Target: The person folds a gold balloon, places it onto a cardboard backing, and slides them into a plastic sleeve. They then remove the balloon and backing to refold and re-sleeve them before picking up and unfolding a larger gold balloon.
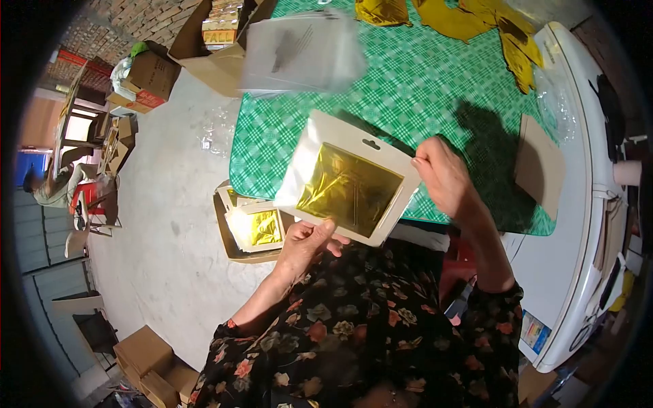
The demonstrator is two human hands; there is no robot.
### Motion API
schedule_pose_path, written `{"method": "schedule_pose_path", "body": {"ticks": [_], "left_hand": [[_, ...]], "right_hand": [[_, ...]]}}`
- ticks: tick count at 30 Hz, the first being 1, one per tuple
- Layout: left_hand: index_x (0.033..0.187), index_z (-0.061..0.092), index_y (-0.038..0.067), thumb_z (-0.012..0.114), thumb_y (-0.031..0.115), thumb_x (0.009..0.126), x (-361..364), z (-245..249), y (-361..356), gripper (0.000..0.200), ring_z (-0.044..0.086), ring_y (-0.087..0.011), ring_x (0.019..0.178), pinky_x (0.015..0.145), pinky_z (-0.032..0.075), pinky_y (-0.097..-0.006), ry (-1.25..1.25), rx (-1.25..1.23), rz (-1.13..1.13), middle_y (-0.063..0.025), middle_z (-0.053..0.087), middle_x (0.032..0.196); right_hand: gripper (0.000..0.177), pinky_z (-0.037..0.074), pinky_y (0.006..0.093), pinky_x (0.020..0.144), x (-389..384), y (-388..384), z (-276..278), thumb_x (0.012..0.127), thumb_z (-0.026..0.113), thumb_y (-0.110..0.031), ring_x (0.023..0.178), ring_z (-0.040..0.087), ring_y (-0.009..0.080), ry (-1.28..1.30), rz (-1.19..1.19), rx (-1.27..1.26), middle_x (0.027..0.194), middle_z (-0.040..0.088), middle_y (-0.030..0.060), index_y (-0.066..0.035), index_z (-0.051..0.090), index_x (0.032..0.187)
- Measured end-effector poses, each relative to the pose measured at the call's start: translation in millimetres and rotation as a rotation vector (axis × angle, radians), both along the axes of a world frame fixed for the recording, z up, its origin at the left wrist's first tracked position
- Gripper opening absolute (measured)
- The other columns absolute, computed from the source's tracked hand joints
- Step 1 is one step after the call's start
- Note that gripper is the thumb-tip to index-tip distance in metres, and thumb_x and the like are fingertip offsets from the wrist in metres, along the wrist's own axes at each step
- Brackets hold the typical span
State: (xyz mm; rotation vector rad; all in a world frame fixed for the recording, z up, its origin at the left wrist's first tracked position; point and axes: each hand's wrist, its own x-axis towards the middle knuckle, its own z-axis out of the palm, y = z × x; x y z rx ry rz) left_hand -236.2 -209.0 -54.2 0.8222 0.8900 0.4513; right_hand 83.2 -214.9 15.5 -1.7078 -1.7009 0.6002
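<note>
A flat pale card package (391,155) with a hang hole along one edge is tilted up over the table's near edge. Folded shiny gold foil (350,187) shows through its window. My left hand (306,248) grips the lower edge, thumb on the front. At the package's right corner, my right hand (442,177) is closed in a pinch on its edge. Below and to the left, an open cardboard box (235,251) holds similar gold-windowed packages (264,228).
The table has a green checked cloth (408,81). On it lie a stack of clear plastic sleeves (299,54), gold foil pieces (456,17) and a cream card (537,163). A white appliance (578,204) stands right. Another person (58,183) sits far left.
</note>
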Motion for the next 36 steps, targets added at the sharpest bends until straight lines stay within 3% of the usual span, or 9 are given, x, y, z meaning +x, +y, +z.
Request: {"method": "schedule_pose_path", "body": {"ticks": [6,9,12,18,21,23,26,36], "left_hand": [[0.122,0.065,-0.001,0.065,0.029,0.107,-11.9,22.0,18.3,0.034,0.071,-0.0219,0.077,0.07,0.059,-0.0348,-0.007,0.132,0.079,-0.0147,0.075,0.101],[0.128,0.061,-0.001,0.064,0.025,0.107,-18.2,15.7,30.5,0.034,0.071,-0.0234,0.081,0.071,0.059,-0.0372,-0.047,0.285,0.132,-0.0132,0.071,0.1],[0.129,0.06,-0.002,0.063,0.024,0.108,-21.5,20.0,37.8,0.034,0.07,-0.0231,0.08,0.071,0.06,-0.0378,0.034,0.341,0.143,-0.0144,0.071,0.102],[0.125,0.063,0.0,0.055,0.028,0.112,-26.3,29.0,59.9,0.032,0.067,-0.0193,0.072,0.064,0.058,-0.0337,-0.035,0.404,0.153,-0.0105,0.07,0.101],[0.125,0.062,0.001,0.053,0.029,0.112,-29.3,33.6,73.0,0.032,0.063,-0.0165,0.07,0.058,0.054,-0.0294,-0.052,0.368,0.182,-0.0074,0.068,0.101],[0.126,0.062,0.002,0.052,0.03,0.113,-29.2,37.8,80.7,0.032,0.061,-0.0134,0.069,0.055,0.051,-0.0269,-0.06,0.367,0.192,-0.0057,0.067,0.101],[0.116,0.062,0.003,0.052,0.036,0.113,-12.7,58.5,84.9,0.035,0.054,-0.0094,0.057,0.053,0.047,-0.0247,-0.045,0.365,0.257,0.0004,0.054,0.078],[0.114,0.064,0.005,0.053,0.037,0.112,-7.7,65.6,94.0,0.034,0.047,-0.0059,0.054,0.048,0.042,-0.0235,0.046,0.343,0.236,0.0045,0.051,0.073]], "right_hand": [[0.011,0.049,0.0379,0.069,-21.4,2.5,41.1,0.102,0.063,-0.007,0.072,0.06,0.0254,0.358,0.029,-0.078,0.08,0.06,0.0121,-0.001,0.054,0.106],[0.014,0.05,0.0372,0.07,-28.3,5.4,45.8,0.1,0.064,-0.007,0.074,0.062,0.0227,0.291,0.081,-0.121,0.083,0.062,0.0114,0.0,0.055,0.108],[0.015,0.049,0.0382,0.07,-33.9,10.0,42.0,0.096,0.064,-0.005,0.073,0.061,0.0246,0.208,0.148,-0.004,0.083,0.06,0.0153,0.001,0.052,0.104],[0.015,0.049,0.0442,0.069,-37.1,15.0,42.6,0.086,0.06,-0.001,0.072,0.062,0.0327,0.212,0.177,-0.117,0.083,0.058,0.0217,0.002,0.048,0.094],[0.015,0.052,0.0438,0.07,-34.5,17.9,40.6,0.084,0.059,0.0,0.073,0.066,0.0339,0.262,0.22,-0.167,0.083,0.063,0.0216,0.003,0.054,0.098],[0.021,0.053,0.0408,0.072,-41.3,19.6,47.9,0.083,0.06,0.0,0.075,0.068,0.0301,0.309,0.205,-0.168,0.085,0.066,0.0205,0.003,0.059,0.104],[0.032,0.055,0.0363,0.074,-44.9,18.5,42.1,0.083,0.062,-0.001,0.079,0.07,0.0238,0.305,0.172,-0.195,0.09,0.071,0.0191,0.002,0.063,0.115],[0.032,0.056,0.0332,0.078,-52.9,9.8,30.4,0.088,0.071,-0.006,0.084,0.068,0.0138,0.464,0.086,-0.309,0.095,0.073,0.0107,0.0,0.065,0.119]]}}
